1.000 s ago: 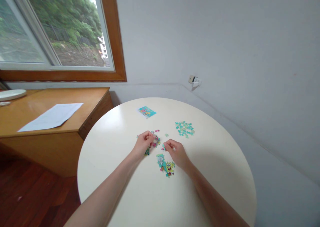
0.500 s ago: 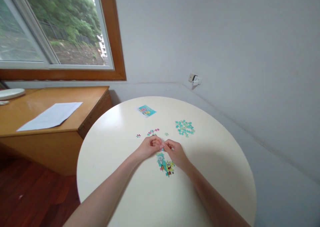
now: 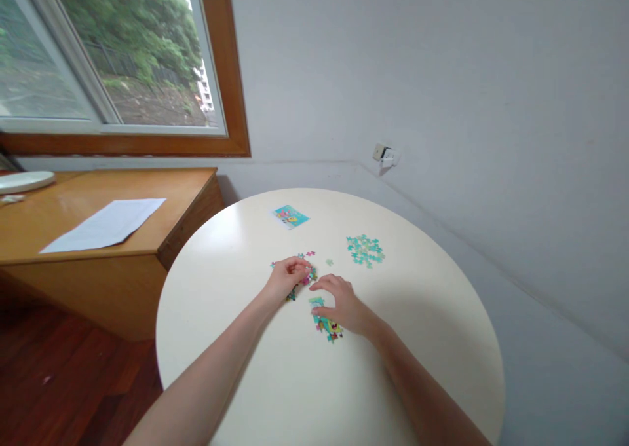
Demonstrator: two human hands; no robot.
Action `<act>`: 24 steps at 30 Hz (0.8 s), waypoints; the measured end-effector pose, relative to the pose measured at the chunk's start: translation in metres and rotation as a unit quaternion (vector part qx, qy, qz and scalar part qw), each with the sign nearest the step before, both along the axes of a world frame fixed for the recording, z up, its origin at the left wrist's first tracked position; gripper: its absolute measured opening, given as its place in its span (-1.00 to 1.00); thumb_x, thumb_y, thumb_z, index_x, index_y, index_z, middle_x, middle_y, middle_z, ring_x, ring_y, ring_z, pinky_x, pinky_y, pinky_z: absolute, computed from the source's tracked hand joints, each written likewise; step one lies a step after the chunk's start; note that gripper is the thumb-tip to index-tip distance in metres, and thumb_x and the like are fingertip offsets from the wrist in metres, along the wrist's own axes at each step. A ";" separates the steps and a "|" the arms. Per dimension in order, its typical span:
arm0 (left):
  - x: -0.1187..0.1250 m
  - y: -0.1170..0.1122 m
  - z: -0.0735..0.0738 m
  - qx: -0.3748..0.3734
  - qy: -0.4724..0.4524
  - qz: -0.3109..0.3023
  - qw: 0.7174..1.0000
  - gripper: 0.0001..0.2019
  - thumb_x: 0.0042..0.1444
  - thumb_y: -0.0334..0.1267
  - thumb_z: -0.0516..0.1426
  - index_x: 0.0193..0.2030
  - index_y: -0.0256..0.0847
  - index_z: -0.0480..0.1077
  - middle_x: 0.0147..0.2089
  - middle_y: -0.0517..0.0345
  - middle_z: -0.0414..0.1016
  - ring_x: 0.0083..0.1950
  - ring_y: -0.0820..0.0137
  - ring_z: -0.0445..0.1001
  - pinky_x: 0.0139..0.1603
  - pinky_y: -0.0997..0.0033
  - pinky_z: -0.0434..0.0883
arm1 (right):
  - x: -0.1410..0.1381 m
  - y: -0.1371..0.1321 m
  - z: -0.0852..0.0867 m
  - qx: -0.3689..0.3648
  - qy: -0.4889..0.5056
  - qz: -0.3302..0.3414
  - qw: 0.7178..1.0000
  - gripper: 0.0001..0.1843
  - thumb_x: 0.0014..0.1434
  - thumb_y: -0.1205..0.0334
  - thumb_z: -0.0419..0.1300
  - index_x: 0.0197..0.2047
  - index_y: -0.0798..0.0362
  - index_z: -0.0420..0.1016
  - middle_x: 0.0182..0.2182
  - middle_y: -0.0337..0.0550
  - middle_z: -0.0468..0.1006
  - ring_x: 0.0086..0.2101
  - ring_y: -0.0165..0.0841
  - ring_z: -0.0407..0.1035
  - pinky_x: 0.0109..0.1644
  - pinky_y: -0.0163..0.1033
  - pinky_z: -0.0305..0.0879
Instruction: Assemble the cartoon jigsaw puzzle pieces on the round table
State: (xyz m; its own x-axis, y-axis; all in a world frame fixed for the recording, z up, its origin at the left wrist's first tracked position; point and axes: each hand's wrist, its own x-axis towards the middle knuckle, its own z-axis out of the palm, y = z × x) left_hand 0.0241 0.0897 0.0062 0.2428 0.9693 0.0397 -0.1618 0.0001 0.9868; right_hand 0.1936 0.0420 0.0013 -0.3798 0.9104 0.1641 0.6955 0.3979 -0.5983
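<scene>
My left hand is closed in a pinch, with a pink and green puzzle piece at its fingertips. More dark and green pieces show beneath that hand, partly covered. My right hand is open, its thumb and forefinger apart, with nothing seen between them. It hovers at the joined puzzle section, which bears a yellow cartoon figure; the thumb covers part of it, and I cannot tell whether it touches.
Teal loose pieces lie in a heap to the right, with a single pale green piece nearer. A picture card lies at the back of the round white table. A wooden desk with a paper sheet stands at left.
My hands have parted. The left moved slightly left and away from me with its pinch still closed; the right spread its fingers and came down over the joined section.
</scene>
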 end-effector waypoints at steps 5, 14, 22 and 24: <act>0.002 -0.001 0.002 0.010 0.011 0.008 1.000 -0.77 -0.26 -0.22 0.31 -0.47 -0.31 0.42 -0.57 0.25 0.40 -0.53 0.59 0.29 -0.46 0.57 0.22 | 0.009 0.007 -0.004 0.006 -0.031 -0.067 0.997 -0.63 -0.01 0.16 0.27 -0.08 -0.08 0.42 -0.08 -0.14 0.40 -0.02 -0.21 0.23 0.08 -0.02 0.03; 0.006 -0.005 -0.003 0.057 0.097 -0.039 0.993 -0.82 -0.17 -0.25 0.25 -0.46 -0.34 0.43 -0.57 0.20 0.41 -0.51 0.55 0.31 -0.44 0.54 0.23 | 0.013 0.010 -0.008 0.017 -0.025 -0.081 0.996 -0.73 0.03 0.15 0.24 -0.14 -0.10 0.46 -0.12 -0.17 0.40 -0.04 -0.23 0.24 0.06 -0.04 0.05; 0.007 -0.009 0.002 0.078 0.147 -0.058 0.984 -0.84 -0.11 -0.25 0.20 -0.48 -0.34 0.42 -0.54 0.18 0.43 -0.52 0.55 0.29 -0.48 0.56 0.22 | 0.013 0.012 -0.010 0.026 -0.022 -0.080 0.996 -0.73 0.00 0.18 0.27 -0.17 -0.10 0.47 -0.14 -0.17 0.41 -0.07 -0.24 0.25 0.05 -0.05 0.06; 0.007 -0.008 -0.001 0.079 0.151 -0.060 0.984 -0.86 -0.10 -0.26 0.19 -0.48 -0.33 0.42 -0.55 0.18 0.43 -0.52 0.55 0.29 -0.49 0.56 0.21 | 0.013 0.011 -0.009 0.026 -0.025 -0.081 0.996 -0.74 0.00 0.18 0.27 -0.18 -0.10 0.48 -0.14 -0.18 0.41 -0.07 -0.24 0.25 0.05 -0.06 0.06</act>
State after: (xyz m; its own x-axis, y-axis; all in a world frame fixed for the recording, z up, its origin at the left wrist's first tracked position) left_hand 0.0314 0.0814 0.0057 0.3795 0.9203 0.0953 0.1307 -0.1553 0.9792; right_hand 0.2064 0.0534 -0.0075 -0.2369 0.9512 0.1979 0.7818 0.3076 -0.5424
